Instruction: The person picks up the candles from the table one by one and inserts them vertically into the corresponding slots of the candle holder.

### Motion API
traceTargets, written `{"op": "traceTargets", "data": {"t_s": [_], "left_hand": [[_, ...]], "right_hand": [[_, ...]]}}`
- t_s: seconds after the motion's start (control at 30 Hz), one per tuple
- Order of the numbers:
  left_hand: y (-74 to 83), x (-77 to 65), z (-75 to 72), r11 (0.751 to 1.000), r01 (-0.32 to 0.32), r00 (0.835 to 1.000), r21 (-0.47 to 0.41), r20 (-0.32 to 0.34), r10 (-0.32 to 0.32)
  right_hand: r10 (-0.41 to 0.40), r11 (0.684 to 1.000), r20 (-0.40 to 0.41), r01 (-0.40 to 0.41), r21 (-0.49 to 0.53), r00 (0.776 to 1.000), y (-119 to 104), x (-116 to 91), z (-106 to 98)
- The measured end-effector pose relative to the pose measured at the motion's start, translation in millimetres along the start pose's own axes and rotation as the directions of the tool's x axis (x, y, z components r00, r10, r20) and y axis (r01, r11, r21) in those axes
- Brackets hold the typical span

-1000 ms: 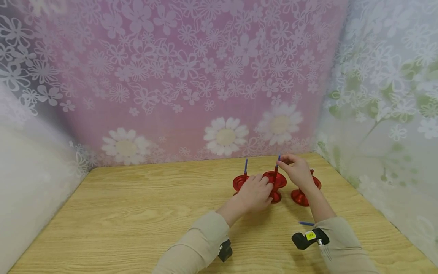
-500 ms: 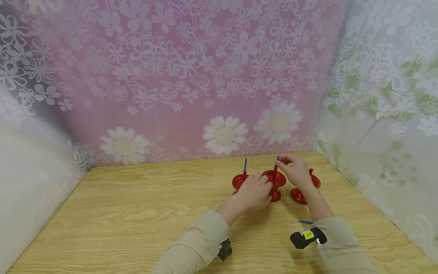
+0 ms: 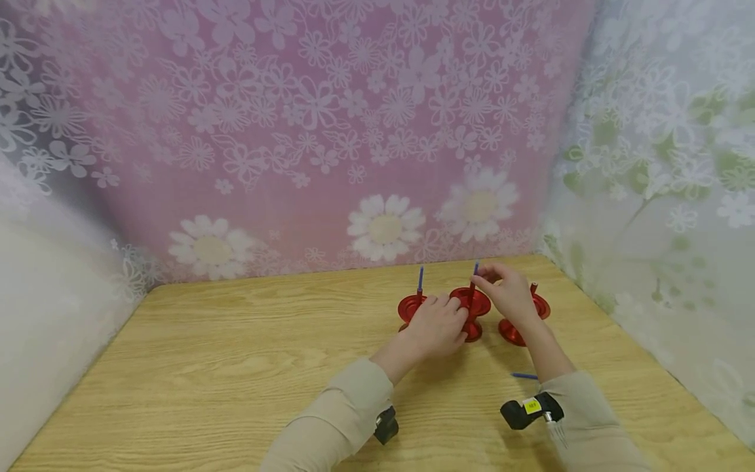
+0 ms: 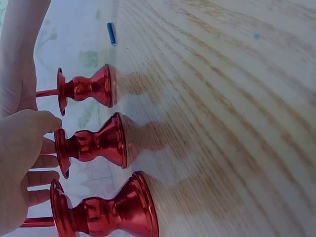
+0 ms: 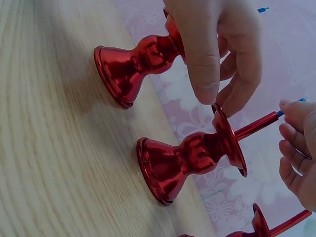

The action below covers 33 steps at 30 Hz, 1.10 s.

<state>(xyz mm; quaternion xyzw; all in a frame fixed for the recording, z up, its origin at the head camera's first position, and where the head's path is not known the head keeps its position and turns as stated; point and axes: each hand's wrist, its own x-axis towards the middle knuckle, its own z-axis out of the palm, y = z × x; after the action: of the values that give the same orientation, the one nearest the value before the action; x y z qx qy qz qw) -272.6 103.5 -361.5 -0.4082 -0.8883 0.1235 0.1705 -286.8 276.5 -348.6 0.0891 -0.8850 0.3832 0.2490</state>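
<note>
Three shiny red candlesticks stand in a row on the wooden table. My left hand (image 3: 439, 324) holds the middle candlestick (image 5: 197, 154) by its dish, thumb at the rim and fingers behind. With thumb and fingertips, my right hand (image 3: 507, 294) pinches a thin blue candle (image 3: 476, 267) at the top of that candlestick's upright tube (image 5: 256, 125). The left candlestick (image 3: 411, 308) bears an upright blue candle (image 3: 421, 278); its dish is partly covered by my left hand. The right candlestick (image 3: 512, 332), partly behind my right wrist, has a bare tube (image 3: 533, 288).
Another blue candle (image 3: 525, 375) lies on the table (image 3: 236, 367) near my right sleeve. A pink flowered cloth (image 3: 318, 164) hangs along the back edge, and a pale leafy one (image 3: 660, 196) at the right. Black wrist cameras sit at both cuffs.
My right fingertips and the blue candle have come slightly down against the middle tube. The head view has tipped a little, so everything sits higher. My left hand keeps its hold.
</note>
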Motion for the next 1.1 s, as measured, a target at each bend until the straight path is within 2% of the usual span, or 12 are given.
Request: {"op": "traceTargets", "data": {"t_s": [0.17,0.37,0.47,0.6,0.77,1.1], "left_hand": [[3.9,1.4,-1.1,1.000,-0.005,1.000,0.007,-0.031,0.005],[12.1,6.7,-0.3,0.999,-0.035,0.984,0.008,-0.177,0.036],[16.8,10.5,-0.8,0.999,-0.046,0.976,-0.015,-0.214,0.042],[24.7,16.2,-5.0,0.997,-0.073,0.974,-0.018,-0.216,0.068],[33.1,24.7,-9.5,0.997,-0.079,0.971,0.002,-0.226,0.077],[47.9,45.1,-11.7,0.998,-0.058,0.990,-0.024,-0.132,0.054]], "right_hand": [[-0.044,0.997,-0.019,0.042,-0.068,0.999,0,-8,-9],[-0.082,0.993,-0.005,0.081,-0.088,0.997,-2,-19,-26],[-0.085,0.994,0.009,0.085,-0.070,0.996,-5,-23,-35],[-0.086,0.993,0.004,0.086,-0.083,0.996,-5,-28,-49],[-0.043,0.996,0.008,0.043,-0.078,0.999,4,-36,-66],[0.040,0.996,0.090,-0.032,-0.086,0.995,34,-59,-92]]}}
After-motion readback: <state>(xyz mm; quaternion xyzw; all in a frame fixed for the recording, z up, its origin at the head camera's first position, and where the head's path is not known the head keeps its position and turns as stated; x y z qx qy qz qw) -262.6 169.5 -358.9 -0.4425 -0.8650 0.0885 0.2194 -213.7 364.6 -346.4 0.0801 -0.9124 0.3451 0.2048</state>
